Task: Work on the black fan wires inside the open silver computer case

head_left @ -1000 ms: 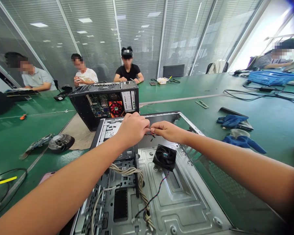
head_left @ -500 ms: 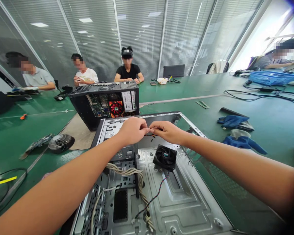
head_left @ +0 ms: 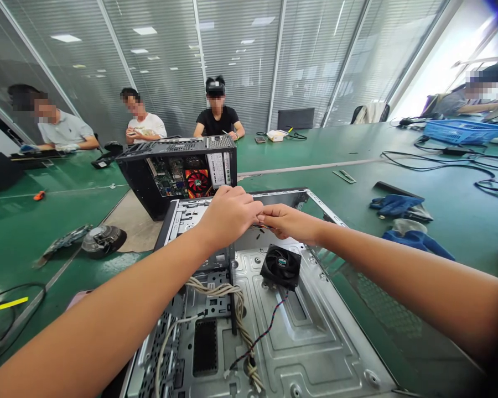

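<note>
My left hand [head_left: 232, 213] and my right hand [head_left: 288, 222] meet over the far side of an open metal computer case [head_left: 332, 342]. Both have their fingers closed, thumbs and fingertips pressed together. A bit of thin dark and orange wires [head_left: 268, 226] shows at the fingertips; the rest is hidden by the fingers. Below the right hand, a black cooling fan [head_left: 281, 265] lies tilted on the case floor, its twisted cable [head_left: 269, 326] running toward me. A bundle of beige cables [head_left: 241, 309] lies left of the fan.
Beyond stands a second black computer case [head_left: 141, 188] with a red fan inside. A round heatsink [head_left: 103, 241] lies left, blue gloves [head_left: 410, 243] right. Black cables [head_left: 444, 160] and a blue basket [head_left: 465, 132] lie far right. Several people sit around the green table [head_left: 315, 152].
My left hand has shifted right and turned, so it now overlaps the right fingertips. The right hand has moved slightly right. The fan and its cable lie as before.
</note>
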A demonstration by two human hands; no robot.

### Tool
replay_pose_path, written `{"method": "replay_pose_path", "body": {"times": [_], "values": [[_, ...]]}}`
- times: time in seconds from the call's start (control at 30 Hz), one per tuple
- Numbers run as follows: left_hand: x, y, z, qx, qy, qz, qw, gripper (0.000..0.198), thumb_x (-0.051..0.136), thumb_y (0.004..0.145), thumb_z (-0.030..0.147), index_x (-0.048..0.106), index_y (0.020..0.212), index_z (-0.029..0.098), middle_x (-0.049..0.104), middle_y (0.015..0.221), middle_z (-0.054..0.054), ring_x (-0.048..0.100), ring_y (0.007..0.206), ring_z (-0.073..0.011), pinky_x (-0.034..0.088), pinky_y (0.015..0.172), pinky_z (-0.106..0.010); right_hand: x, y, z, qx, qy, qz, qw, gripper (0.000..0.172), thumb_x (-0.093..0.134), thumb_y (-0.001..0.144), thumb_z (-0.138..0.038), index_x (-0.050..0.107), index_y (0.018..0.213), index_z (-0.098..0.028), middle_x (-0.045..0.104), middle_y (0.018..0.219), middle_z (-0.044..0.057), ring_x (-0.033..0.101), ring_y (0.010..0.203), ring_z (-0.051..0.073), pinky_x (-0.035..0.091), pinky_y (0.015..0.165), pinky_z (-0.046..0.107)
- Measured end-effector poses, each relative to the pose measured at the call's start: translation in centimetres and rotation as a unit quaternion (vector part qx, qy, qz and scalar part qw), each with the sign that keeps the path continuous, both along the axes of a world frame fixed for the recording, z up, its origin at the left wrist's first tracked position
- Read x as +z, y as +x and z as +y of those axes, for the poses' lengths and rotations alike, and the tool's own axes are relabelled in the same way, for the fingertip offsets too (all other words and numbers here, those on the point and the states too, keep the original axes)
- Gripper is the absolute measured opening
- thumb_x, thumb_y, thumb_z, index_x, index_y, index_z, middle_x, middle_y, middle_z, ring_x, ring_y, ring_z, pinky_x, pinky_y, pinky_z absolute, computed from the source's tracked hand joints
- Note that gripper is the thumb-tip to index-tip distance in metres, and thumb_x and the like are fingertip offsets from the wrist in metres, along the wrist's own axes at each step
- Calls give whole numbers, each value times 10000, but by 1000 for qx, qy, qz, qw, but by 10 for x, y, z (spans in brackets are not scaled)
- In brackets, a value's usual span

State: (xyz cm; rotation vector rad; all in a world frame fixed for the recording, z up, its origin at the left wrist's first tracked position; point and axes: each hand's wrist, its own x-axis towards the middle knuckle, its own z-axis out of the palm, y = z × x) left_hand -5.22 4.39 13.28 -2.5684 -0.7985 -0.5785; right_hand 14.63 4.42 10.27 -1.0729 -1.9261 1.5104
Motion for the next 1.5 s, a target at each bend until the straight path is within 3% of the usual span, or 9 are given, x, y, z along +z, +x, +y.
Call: {"method": "replay_pose_path", "body": {"times": [0.13,0.53,0.8,1.27,1.5], "values": [[2,0,-3,-14,66,30,997,188,513,941,262,641,822,195,670,787,-26,530,849,-198,302,776,-364,1,1,-3,-11,-100,50,994,240,558,897,-419,482,818,-204,243,597,-82,157,504,78,94,459,250],[1,-1,-4,-17,138,73,988,224,494,929,186,609,737,190,657,712,-19,524,784,-193,294,773,-373,2,3,-1,-5,-150,44,988,254,594,884,-418,491,822,-195,281,583,-80,172,483,61,77,417,211],[0,0,-5,2,123,82,989,194,500,913,171,602,748,181,653,713,-32,521,800,-204,286,763,-371,0,3,-1,7,-119,41,992,267,581,893,-439,509,832,-189,292,594,-76,185,485,61,89,405,205],[3,0,-6,-12,136,102,985,206,459,933,153,625,818,195,658,769,-47,510,841,-211,306,791,-384,2,3,-2,6,-153,61,986,234,581,889,-385,477,798,-196,281,551,-87,166,461,59,75,417,212],[1,1,-6,1,130,92,987,208,464,930,156,617,793,190,669,762,-48,519,851,-218,297,786,-386,4,2,-5,-4,-106,45,993,263,559,902,-420,492,789,-192,278,570,-83,174,479,67,98,427,231]]}}
